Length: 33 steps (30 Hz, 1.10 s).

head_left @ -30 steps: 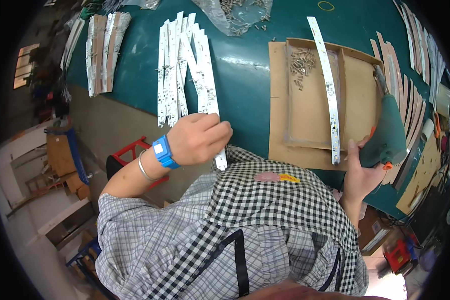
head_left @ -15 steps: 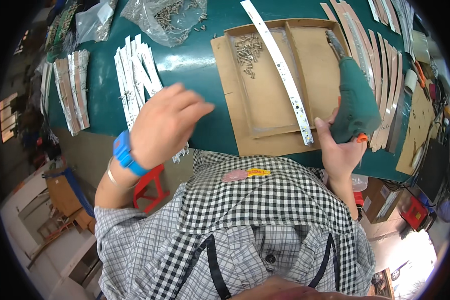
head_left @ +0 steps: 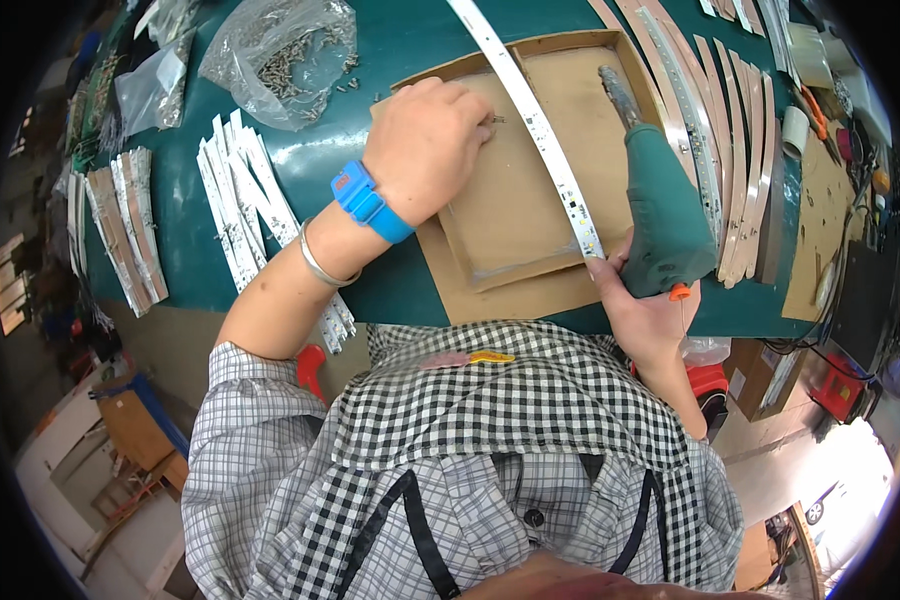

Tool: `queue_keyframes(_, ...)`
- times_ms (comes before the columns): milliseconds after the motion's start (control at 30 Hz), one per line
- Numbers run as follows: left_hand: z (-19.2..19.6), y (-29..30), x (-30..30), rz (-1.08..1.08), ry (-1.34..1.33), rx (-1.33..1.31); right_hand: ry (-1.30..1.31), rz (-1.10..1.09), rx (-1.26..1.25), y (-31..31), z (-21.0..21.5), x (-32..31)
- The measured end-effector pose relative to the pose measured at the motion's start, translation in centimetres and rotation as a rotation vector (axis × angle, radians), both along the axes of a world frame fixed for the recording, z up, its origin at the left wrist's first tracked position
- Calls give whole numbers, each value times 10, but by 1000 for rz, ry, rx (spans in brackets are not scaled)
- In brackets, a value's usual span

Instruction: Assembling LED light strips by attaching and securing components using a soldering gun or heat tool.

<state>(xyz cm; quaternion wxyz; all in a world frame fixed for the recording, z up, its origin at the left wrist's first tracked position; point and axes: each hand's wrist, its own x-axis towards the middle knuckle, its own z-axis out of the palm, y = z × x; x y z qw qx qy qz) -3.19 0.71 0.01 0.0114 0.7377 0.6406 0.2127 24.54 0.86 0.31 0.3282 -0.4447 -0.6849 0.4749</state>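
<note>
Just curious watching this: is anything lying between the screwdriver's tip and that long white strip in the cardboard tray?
Nothing visible. The green power screwdriver in the right hand points into the tray, with only bare cardboard between its tip and the white strip.

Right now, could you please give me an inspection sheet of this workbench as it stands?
Surface: green bench top, mostly covered.
Job's things: shallow cardboard tray; long white strip lying across it; small screws by the left fingertips.
Clutter: clear bag of screws; piles of short white strips; curved strips at the far right.
Hands: left hand rests in the tray at the screws; right hand grips a green power screwdriver.
Cables: dark leads off the bench's right edge.
Surroundings: crates and boxes on the floor.
</note>
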Motion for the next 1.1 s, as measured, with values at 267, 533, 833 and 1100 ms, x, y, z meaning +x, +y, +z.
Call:
queue_keyframes(267, -4, 12, 9, 59, -78, -92, -48, 19, -16, 0, -7, 6)
queue_keyframes(533, 7, -1, 7, 15, -138, -39, 31, 41, -35, -1, -12, 4)
queue_keyframes(833, 24, -23, 8, 132, -1270, -457, 131, 41, -249, -7, 11, -3)
queue_keyframes(1100, 38, -33, 34, 126, -1749, -706, 72, 86, -8, 7, 30, -5)
